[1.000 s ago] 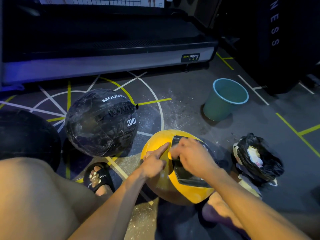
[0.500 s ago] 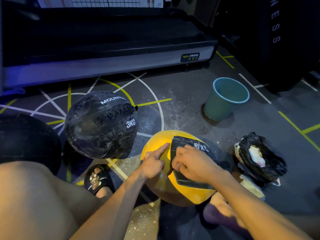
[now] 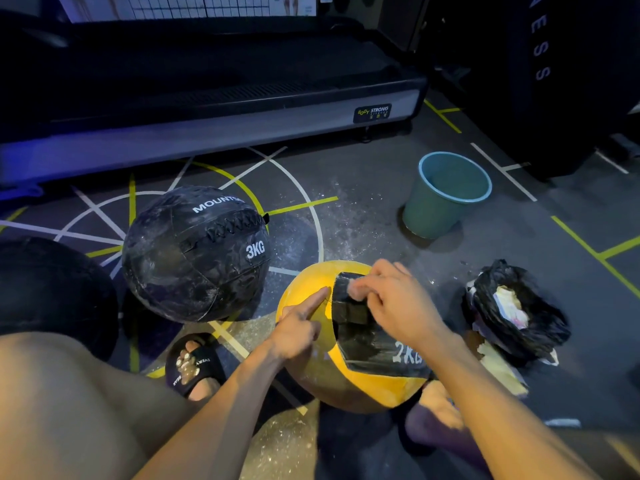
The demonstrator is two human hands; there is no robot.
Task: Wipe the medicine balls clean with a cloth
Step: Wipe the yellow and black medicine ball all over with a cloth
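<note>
A yellow medicine ball [image 3: 353, 382] with a black panel marked 2KG sits on the floor between my legs. My left hand [image 3: 299, 323] rests on its yellow left side, index finger stretched along the panel's edge and the other fingers curled. My right hand [image 3: 394, 299] is on the upper part of the black panel, fingers curled round a small pale wad that looks like the cloth [image 3: 356, 289]. A dusty black 3KG medicine ball [image 3: 195, 254] stands to the left. Another dark ball [image 3: 52, 292] lies at the far left.
A teal bucket [image 3: 446, 195] stands at the back right. A black bag [image 3: 516, 313] with paper scraps lies to the right of the yellow ball. A treadmill [image 3: 207, 109] runs along the back. My sandalled left foot [image 3: 194, 365] is below the 3KG ball. White dust speckles the floor.
My right hand has slid up the black panel toward the ball's top, uncovering the 2KG mark. My left hand has kept its place on the yellow side.
</note>
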